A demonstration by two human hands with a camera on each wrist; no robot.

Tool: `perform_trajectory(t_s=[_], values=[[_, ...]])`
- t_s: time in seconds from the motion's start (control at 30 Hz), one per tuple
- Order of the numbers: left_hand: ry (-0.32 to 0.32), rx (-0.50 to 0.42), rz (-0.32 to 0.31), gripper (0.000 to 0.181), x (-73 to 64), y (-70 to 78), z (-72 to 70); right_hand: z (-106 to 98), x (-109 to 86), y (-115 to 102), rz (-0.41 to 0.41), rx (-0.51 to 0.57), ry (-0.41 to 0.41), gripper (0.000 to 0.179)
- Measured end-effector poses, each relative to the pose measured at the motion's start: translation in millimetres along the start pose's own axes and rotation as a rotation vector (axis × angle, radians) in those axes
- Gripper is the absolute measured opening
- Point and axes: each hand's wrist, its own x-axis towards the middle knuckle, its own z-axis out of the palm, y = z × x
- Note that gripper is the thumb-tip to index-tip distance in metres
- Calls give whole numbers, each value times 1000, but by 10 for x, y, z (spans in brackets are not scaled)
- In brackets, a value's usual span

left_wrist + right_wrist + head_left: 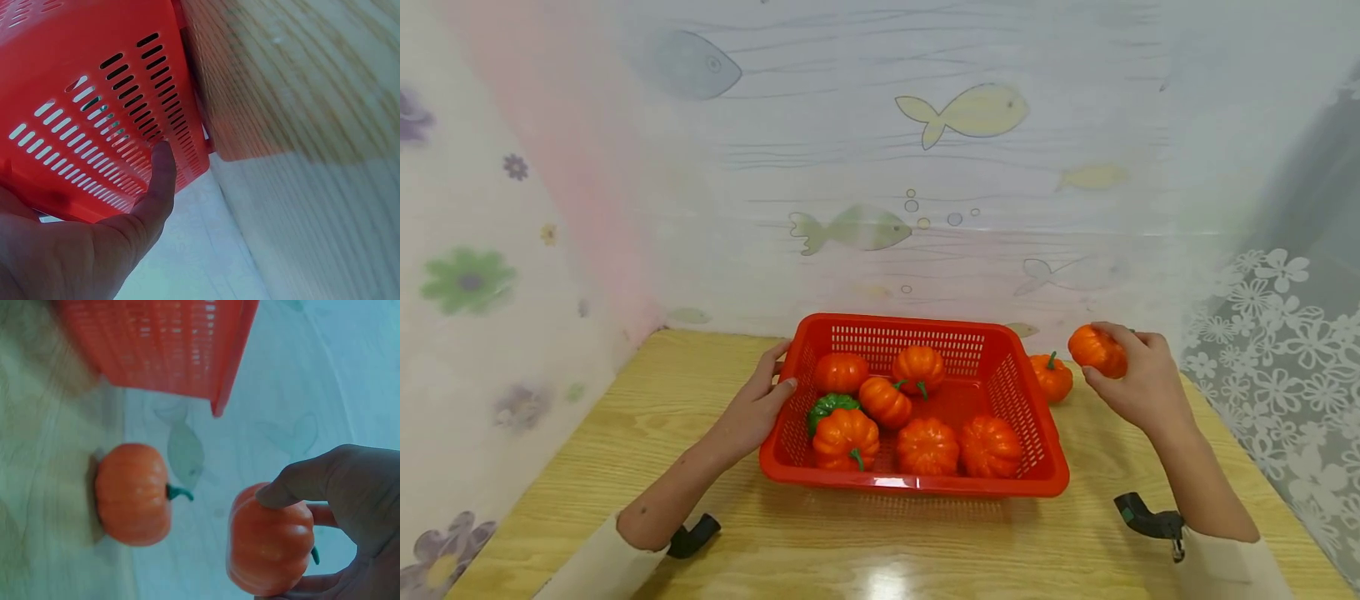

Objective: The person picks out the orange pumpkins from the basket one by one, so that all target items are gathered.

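My left hand (pixel 758 402) holds the left side of a red plastic basket (pixel 917 482), thumb at the rim. In the left wrist view one finger (pixel 164 169) lies along the slotted outer wall. Inside the basket sit several small orange pumpkins (pixel 927 447) and a green one (pixel 832 408), partly covered by an orange one. To the right of the basket, my right hand (pixel 1142 379) grips another orange pumpkin (pixel 1097 352) between thumb and fingers, raised above the table. Its green stem shows beside the palm in the right wrist view.
Another orange pumpkin (pixel 1051 379) with a green stem stands on the wooden table (pixel 887 550), close by the basket's right wall. Behind the table rises a pale wall (pixel 850 167) with fish drawings. A translucent flower-patterned panel (pixel 1292 375) is at the right.
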Motion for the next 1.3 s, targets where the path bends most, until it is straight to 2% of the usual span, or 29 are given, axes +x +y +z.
perform_trajectory(t_s=[0.47, 0.67, 1.03, 1.3], values=[[0, 5, -11, 62, -7, 19, -1, 127, 85, 358, 73, -36, -78, 63], [2, 14, -9, 62, -4, 36, 5, 221, 99, 479, 64, -48, -101, 63], [-6, -4, -3, 62, -15, 6, -6, 331, 91, 624, 71, -90, -173, 67], [-7, -12, -5, 62, -15, 13, -8, 377, 94, 674, 104, -74, -209, 70]])
